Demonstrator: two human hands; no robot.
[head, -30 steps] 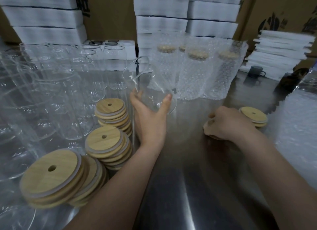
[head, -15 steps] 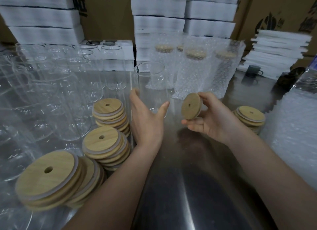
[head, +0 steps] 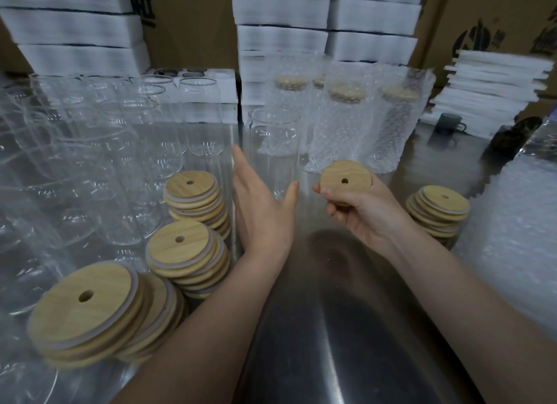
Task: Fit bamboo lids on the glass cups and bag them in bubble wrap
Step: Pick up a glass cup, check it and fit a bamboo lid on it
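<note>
Glass cup (head: 272,150) stands upright and lidless on the steel table (head: 331,328), centre, just in front of the bagged cups (head: 346,126). Left hand (head: 262,210) brackets its lower part: fingers straight along the left side, thumb spread to the right side. It looks like steadying contact, cannot tell for sure through clear glass. Right hand (head: 358,210) pinches the bamboo lid (head: 345,177) by its rim with fingers curled under it, holed face tilted toward the camera, just right of the cup and not yet over its mouth

Handling, my read: the cup is stiff, smooth, probably slippery and breakable, and tall and narrow so it tips easily. Best held round the lower or middle wall, not the thin rim, while the lid goes on. The lid is light and rigid, and edge grip is fine. Stacked lids show a pale ring under the wood, likely a seal, so expect a push fit

Looks: the cup is clear and straight-walled, narrowing slightly to an open mouth. The lid is a round pale wood disc with 1 small centre hole

Spare lids: 3 lid stacks (head: 184,250) left of the left arm, 1 right stack (head: 440,207). Empty cups (head: 120,150) crowd the left, and a bubble wrap pile (head: 512,222) sits at the right edge
</note>
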